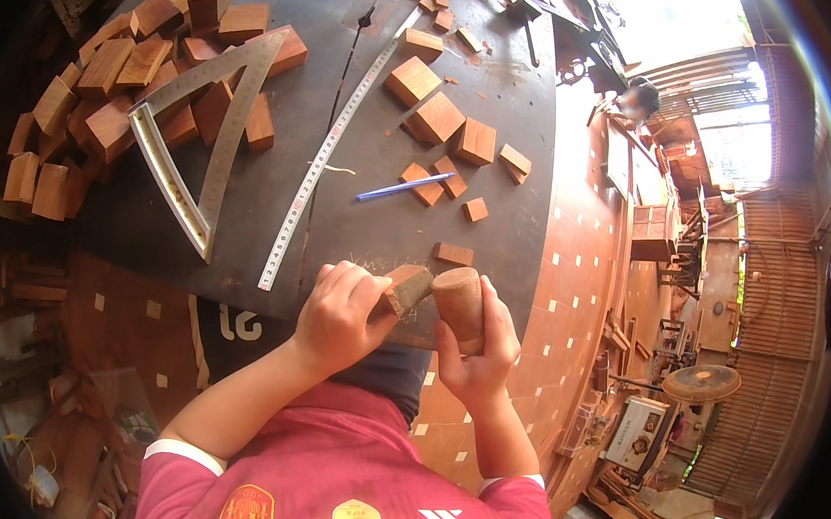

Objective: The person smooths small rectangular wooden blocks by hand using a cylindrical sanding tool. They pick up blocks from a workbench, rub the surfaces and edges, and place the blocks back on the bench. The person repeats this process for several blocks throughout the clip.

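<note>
I see a dark tabletop (408, 230) filling the upper view; everything else I place against it. On its far left lies a heap of blocks (112, 79) with a metal triangle (200, 132) resting over them. A steel rule (332, 150) runs down its middle, and right of that sit loose offcuts and a blue pen (406, 187). At the tabletop's near edge, my right hand (477, 344) is wrapped closed around a rounded wooden piece (459, 302), held upright. My left hand (341, 317) is closed on a small block (404, 287), pressed against the piece's side. To work this well, I judge I should brace the piece on the edge and rub with short, even strokes, turning it steadily.
</note>
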Demonstrator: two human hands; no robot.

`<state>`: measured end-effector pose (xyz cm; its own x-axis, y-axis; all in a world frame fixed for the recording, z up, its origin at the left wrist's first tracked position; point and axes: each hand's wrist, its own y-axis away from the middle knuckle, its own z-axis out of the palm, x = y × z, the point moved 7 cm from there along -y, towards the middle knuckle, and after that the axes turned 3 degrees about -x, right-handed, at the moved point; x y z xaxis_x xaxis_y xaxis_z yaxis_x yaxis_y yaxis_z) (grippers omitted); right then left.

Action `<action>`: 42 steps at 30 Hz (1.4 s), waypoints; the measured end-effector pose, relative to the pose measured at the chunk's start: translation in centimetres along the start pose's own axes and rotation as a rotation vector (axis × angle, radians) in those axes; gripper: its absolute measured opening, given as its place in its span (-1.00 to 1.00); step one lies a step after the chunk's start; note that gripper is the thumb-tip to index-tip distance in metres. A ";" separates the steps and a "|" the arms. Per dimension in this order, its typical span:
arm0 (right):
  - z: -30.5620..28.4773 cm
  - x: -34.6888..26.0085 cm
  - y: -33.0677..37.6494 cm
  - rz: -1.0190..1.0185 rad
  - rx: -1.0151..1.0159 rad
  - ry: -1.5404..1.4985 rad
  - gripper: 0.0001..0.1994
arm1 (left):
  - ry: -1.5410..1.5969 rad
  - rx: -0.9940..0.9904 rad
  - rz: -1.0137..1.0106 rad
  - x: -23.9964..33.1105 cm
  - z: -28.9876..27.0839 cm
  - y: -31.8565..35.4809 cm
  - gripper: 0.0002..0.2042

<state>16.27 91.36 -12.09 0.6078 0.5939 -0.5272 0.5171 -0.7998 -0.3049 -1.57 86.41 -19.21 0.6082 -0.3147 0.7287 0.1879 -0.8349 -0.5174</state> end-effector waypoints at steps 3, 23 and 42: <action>0.4 -2.8 -0.2 -0.172 -0.119 -0.054 -0.26 | -0.004 0.008 0.005 0.0 0.0 0.0 -0.58; 0.4 -3.5 -1.3 -0.172 -0.182 -0.073 -0.22 | -0.043 -0.015 -0.002 0.3 -0.1 -0.3 -0.60; 2.0 -3.7 -1.8 -0.152 0.008 -0.028 -0.21 | -0.125 -0.047 0.019 0.4 0.1 -0.3 -0.64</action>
<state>11.90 90.42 -11.23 0.5055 0.7058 -0.4963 0.5969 -0.7014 -0.3895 -1.28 86.53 -18.79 0.7030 -0.2744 0.6562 0.1411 -0.8505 -0.5068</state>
